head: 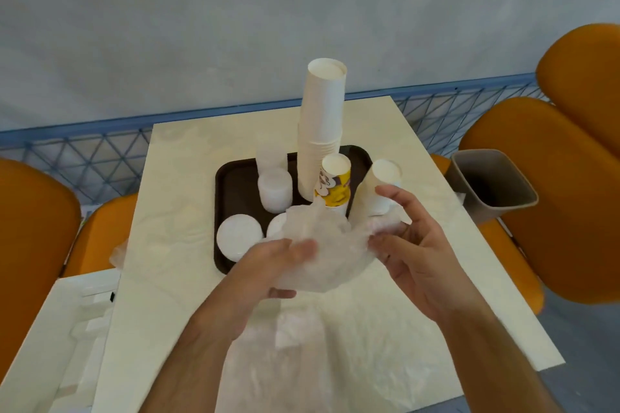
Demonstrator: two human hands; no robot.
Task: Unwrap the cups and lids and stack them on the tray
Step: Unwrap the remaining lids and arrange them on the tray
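1. Head view: left hand (268,265), palm down, fingers curled onto crumpled plastic wrap (322,245).
2. Right hand (412,245), fingers spread apart, touching the wrap's edge.
3. Cup stack (322,131) upright on dark tray (228,184); lids (239,237) beside it.

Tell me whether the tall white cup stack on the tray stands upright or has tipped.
Upright: the tall white cup stack stands on the brown tray, bases up, untouched by either hand.

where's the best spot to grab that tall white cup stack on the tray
Probably low on the tall cup stack, just above the tray, coming from its left side. The yellow cup stack crowds its right, and the column leans slightly, so a low grip should steady it better than one near the top.
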